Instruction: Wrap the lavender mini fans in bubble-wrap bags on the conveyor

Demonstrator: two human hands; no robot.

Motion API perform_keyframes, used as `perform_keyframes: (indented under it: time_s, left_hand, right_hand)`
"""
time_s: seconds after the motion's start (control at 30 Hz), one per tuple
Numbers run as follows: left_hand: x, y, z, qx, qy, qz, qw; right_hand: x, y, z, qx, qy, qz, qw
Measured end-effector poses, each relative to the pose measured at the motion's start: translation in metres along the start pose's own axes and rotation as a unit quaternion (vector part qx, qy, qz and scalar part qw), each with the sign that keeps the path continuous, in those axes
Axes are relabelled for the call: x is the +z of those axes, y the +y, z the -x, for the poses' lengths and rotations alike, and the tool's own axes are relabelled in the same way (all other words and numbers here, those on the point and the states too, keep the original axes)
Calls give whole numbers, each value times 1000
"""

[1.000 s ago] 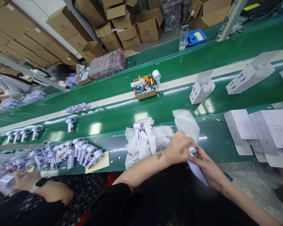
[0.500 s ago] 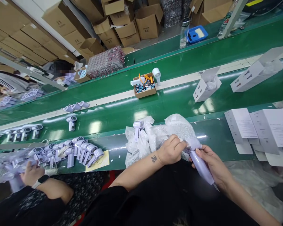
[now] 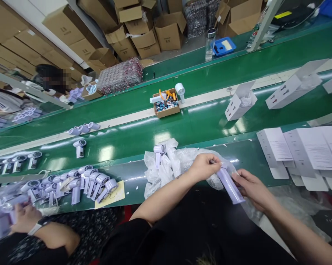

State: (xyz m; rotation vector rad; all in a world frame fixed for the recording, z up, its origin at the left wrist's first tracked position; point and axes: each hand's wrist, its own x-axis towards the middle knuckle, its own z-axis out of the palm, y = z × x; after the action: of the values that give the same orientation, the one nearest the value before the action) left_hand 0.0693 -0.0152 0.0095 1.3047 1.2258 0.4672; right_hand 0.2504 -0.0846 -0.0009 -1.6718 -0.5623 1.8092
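Note:
My left hand [image 3: 205, 168] is closed on the head end of a lilac handheld fan [image 3: 230, 183], whose handle slants down to the right. My right hand [image 3: 250, 186] pinches a clear plastic bag [image 3: 231, 167] beside the handle. The fan's head is mostly hidden behind my left fingers. To the left of my hands, crumpled bubble wrap bags [image 3: 166, 169] lie on the green bench, and another lilac fan [image 3: 159, 152] rests on them.
Several fans [image 3: 92, 180] crowd the bench at left, beside a co-worker's hand [image 3: 25, 217]. White boxes [image 3: 240, 105] stand on the green belt [image 3: 133, 130]. A carton of small parts [image 3: 167, 106] sits beyond. Folded white boxes [image 3: 306, 147] lie at right.
The bag has moved off the fan's handle to its right, and the handle now shows bare. The whole view has shifted slightly. The co-worker's hand has moved left.

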Motion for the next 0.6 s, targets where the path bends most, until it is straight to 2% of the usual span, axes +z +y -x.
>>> perform_keyframes:
  time_s: [0.07, 0.13, 0.2, 0.3, 0.37, 0.47, 0.53, 0.6]
  left_hand:
    - [-1, 2, 5, -27, -17, 21, 999]
    - [3, 3, 13, -35, -55, 16, 998]
    - [7, 4, 22, -41, -75, 17, 996]
    - [4, 8, 32, -18, -45, 50, 998]
    - [-5, 13, 34, 28, -34, 67, 997]
    - [-17, 17, 31, 109, -73, 29, 991]
    - [-15, 17, 23, 168, -113, -32, 979]
    - [-5, 12, 14, 212, -113, -71, 968]
  right_hand:
    - [-14, -7, 10, -86, 3, 116, 990]
    - [-21, -12, 21, -134, -10, 172, 976]
    - [-23, -15, 29, -135, -11, 180, 974]
    - [-24, -22, 36, -146, 64, 181, 970]
    - [-25, -27, 38, -171, 60, 154, 971]
    - [-21, -29, 35, -206, -7, 27, 978]
    - [-10, -26, 30, -221, -47, -44, 973]
    - [0, -21, 24, -237, -96, -64, 965]
